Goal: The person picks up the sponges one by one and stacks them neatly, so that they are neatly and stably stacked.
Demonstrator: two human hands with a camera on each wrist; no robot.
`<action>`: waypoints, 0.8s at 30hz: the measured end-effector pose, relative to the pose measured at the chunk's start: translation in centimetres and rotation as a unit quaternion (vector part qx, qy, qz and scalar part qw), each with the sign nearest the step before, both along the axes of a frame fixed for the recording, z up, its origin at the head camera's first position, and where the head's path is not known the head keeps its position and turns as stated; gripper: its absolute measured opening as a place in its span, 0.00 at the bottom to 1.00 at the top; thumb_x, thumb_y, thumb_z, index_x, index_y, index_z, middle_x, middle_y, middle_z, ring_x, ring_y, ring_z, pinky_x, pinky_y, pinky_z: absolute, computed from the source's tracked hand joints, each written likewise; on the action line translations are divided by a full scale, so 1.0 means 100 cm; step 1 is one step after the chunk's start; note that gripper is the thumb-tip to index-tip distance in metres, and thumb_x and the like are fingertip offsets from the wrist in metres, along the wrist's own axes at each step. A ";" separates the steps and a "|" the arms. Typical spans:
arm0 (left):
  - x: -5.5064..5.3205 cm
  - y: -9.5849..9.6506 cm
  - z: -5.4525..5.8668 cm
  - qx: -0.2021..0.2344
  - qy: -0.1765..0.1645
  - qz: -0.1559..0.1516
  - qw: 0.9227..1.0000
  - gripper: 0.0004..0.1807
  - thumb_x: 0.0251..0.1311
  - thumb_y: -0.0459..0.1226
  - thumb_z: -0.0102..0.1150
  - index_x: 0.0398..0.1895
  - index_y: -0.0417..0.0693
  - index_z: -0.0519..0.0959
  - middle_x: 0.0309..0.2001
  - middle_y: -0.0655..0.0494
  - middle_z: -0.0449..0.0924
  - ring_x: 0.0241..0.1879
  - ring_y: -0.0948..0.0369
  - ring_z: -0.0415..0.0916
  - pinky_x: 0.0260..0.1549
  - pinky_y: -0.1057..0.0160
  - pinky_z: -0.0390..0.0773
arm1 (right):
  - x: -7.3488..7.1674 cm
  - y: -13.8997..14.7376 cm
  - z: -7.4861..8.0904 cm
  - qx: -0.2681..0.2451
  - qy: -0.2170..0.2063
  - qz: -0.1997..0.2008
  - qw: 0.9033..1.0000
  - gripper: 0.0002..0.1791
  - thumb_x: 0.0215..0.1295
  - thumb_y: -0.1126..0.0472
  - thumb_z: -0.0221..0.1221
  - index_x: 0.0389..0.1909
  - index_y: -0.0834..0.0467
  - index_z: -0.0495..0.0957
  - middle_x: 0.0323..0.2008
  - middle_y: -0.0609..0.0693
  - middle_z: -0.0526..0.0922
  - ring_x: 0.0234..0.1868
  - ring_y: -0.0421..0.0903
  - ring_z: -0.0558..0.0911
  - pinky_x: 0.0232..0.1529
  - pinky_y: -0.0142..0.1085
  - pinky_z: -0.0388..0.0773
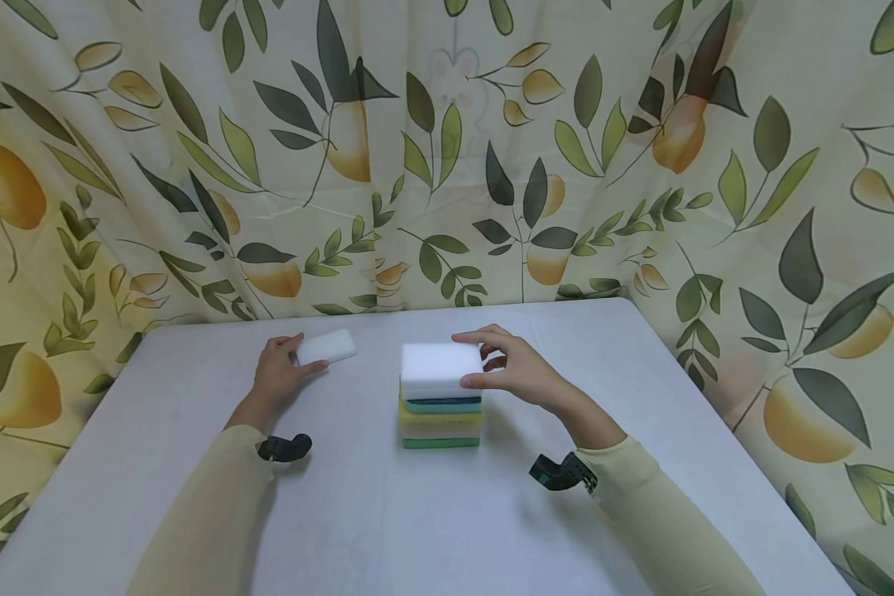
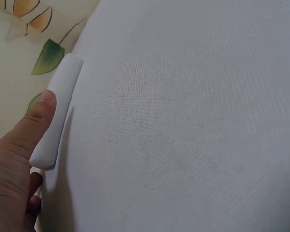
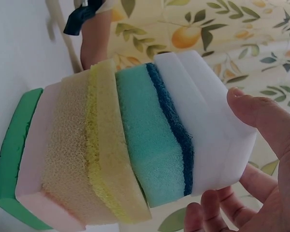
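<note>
In the head view a stack of sponges stands mid-table. From the bottom it shows a green layer, pink and tan foam, a yellow sponge (image 3: pixel 118 145), a teal sponge with a dark blue scouring face (image 3: pixel 152 140), and white sponges (image 1: pixel 435 370) on top. My right hand (image 1: pixel 517 368) holds the right end of the white top between thumb and fingers. To the left, my left hand (image 1: pixel 279 368) pinches a separate flat white sponge (image 1: pixel 331 346) by its edges. Its thumb lies along the near side in the left wrist view. Whether that sponge touches the table I cannot tell.
A white cloth covers the table (image 1: pixel 343 513). Behind it and at both sides hangs a curtain (image 1: pixel 447 207) printed with leaves and fruit. Dark straps with small devices sit on the left wrist (image 1: pixel 285 448) and right wrist (image 1: pixel 562 472).
</note>
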State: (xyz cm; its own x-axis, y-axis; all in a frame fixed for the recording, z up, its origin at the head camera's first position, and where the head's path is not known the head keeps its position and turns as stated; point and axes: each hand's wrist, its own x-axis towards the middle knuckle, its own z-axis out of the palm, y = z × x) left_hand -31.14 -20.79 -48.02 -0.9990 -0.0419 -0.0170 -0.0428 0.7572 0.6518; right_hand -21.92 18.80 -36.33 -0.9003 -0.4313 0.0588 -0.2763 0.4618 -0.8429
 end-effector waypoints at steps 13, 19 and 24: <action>-0.002 -0.003 -0.006 0.006 0.011 -0.007 1.000 0.46 0.58 0.48 0.68 0.74 0.38 0.58 0.71 0.34 0.57 0.70 0.38 0.55 0.69 0.44 0.56 | 0.001 -0.001 0.001 0.004 -0.002 -0.004 1.000 0.36 0.55 0.52 0.72 0.66 0.49 0.73 0.57 0.51 0.72 0.52 0.51 0.73 0.58 0.49 0.73; 0.000 -0.003 -0.006 0.012 0.019 -0.002 1.000 0.44 0.59 0.46 0.68 0.73 0.38 0.60 0.70 0.35 0.60 0.68 0.39 0.58 0.67 0.44 0.59 | 0.001 0.000 0.001 0.004 -0.007 -0.004 1.000 0.36 0.55 0.52 0.72 0.66 0.49 0.73 0.57 0.51 0.71 0.52 0.51 0.73 0.57 0.48 0.74; 0.002 -0.002 -0.005 0.016 0.024 0.000 1.000 0.44 0.59 0.46 0.68 0.73 0.38 0.60 0.69 0.34 0.62 0.66 0.40 0.61 0.66 0.45 0.62 | 0.001 0.000 0.001 0.007 -0.008 -0.006 1.000 0.36 0.55 0.52 0.72 0.67 0.49 0.73 0.58 0.51 0.71 0.52 0.51 0.74 0.57 0.45 0.74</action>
State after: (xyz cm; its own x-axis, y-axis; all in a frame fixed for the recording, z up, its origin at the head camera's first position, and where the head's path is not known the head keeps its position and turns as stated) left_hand -30.94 -20.95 -48.54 -0.9987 -0.0411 0.0290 -0.0106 0.7366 0.6763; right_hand -21.86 18.76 -36.18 -0.9062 -0.4212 0.0386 -0.2576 0.4771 -0.8402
